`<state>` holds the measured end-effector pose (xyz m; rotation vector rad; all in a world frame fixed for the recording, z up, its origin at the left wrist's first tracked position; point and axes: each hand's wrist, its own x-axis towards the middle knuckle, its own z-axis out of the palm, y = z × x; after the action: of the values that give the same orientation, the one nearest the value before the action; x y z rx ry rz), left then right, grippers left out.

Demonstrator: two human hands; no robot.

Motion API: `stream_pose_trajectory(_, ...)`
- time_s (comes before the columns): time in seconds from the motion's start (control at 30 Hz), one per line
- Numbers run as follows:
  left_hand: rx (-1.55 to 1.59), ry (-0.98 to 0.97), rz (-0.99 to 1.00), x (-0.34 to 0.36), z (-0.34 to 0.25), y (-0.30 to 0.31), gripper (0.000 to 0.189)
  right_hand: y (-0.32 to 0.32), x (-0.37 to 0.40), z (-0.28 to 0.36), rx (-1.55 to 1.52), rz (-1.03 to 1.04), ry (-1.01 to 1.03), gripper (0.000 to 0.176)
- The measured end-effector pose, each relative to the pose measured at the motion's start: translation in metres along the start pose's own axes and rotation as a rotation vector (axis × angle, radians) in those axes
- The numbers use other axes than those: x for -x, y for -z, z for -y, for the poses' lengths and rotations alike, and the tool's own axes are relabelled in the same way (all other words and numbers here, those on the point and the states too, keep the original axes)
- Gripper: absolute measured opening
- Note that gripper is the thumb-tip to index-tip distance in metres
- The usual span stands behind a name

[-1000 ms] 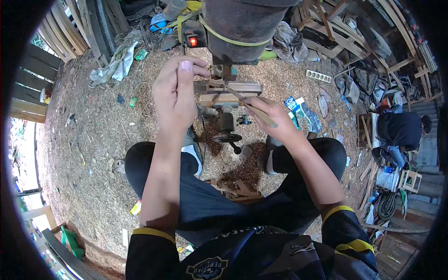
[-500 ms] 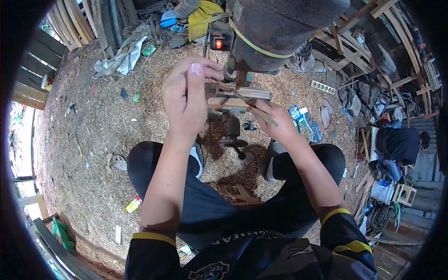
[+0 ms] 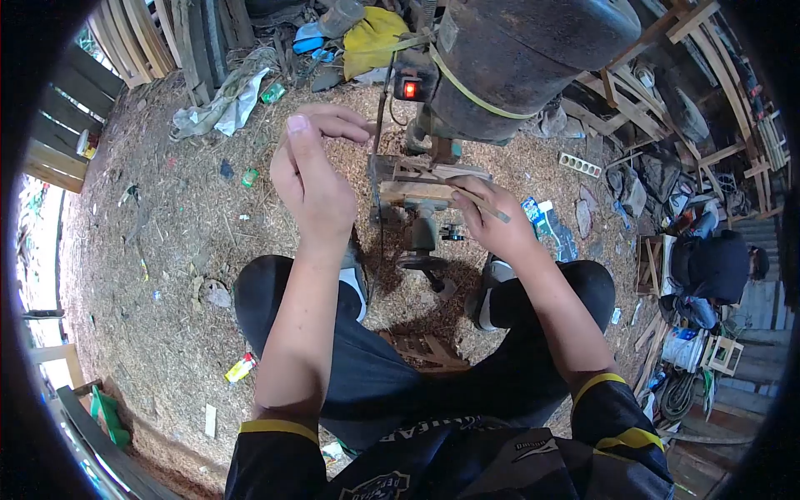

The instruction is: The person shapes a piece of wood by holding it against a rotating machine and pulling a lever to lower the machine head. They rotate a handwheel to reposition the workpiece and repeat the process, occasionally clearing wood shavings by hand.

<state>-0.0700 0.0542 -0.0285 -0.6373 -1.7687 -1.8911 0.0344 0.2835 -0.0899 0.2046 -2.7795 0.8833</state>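
In the head view a machine with a large dark motor housing (image 3: 500, 67) and a lit red switch (image 3: 409, 89) stands ahead. On its small table lies a wooden block (image 3: 417, 192). My right hand (image 3: 498, 218) is at the table's right end, fingers closed round a thin flat stick (image 3: 487, 207) that slants down to the right. My left hand (image 3: 317, 179) is raised left of the table, apart from it, thumb up and fingers spread apart, with nothing in it. Below the table is a handwheel (image 3: 421, 262).
Shavings cover the ground (image 3: 167, 275). A white power strip (image 3: 580, 164) and a blue packet (image 3: 554, 229) lie to the right. At the far right a person in dark clothes (image 3: 718, 267) bends near a wooden box (image 3: 654, 262). Planks (image 3: 137, 42) lean at the upper left.
My left hand has moved left, away from the machine's table. My right hand remains by the table with the stick. The view has shifted slightly, so the machine appears farther right and lower.
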Motion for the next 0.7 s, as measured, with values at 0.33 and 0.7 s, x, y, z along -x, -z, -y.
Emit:
stream_pose_trajectory(0.33, -0.035, 0.302, -0.119, -0.01, 0.037, -0.003, 0.051, -0.01, -0.004, -0.012, 0.13, -0.024, 0.075, 0.018)
stream_pose_trajectory(0.7, 0.002, 0.514, -0.109, -0.011, 0.051, -0.007, 0.054, -0.008, -0.02, 0.006, 0.012, -0.019, 0.026, 0.017)
